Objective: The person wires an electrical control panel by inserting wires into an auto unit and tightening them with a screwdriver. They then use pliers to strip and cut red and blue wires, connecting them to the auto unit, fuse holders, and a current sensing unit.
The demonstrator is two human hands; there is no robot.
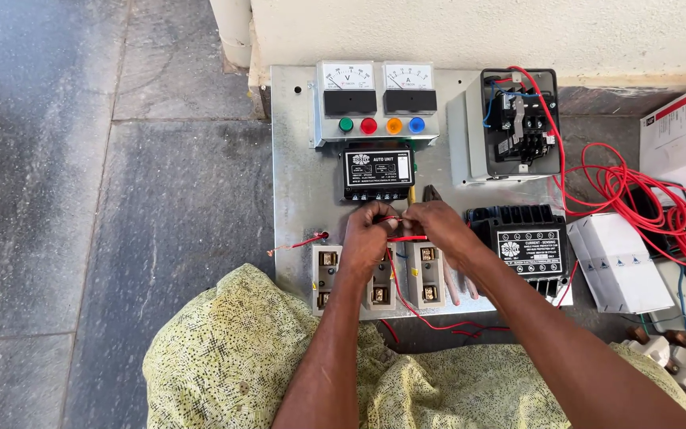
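Observation:
My left hand (365, 238) pinches a thin red wire (403, 237) over a grey metal panel (291, 175) lying on the floor. My right hand (437, 226) grips pliers (430, 194) with a yellow-and-dark handle and works on the same wire; only the tool's tip shows above my fingers. Both hands meet just below a black control unit (377, 174). Beneath them sit several white fuse holders (326, 278). A loose red wire end (305, 241) lies to the left.
Two white analogue meters (376, 78) with coloured indicator lights top the panel. An open grey contactor box (518, 123) stands at right, a black relay (529, 250) below it. A red wire coil (649, 199), white boxes (619, 262) and porcelain fuses (668, 349) lie on the right.

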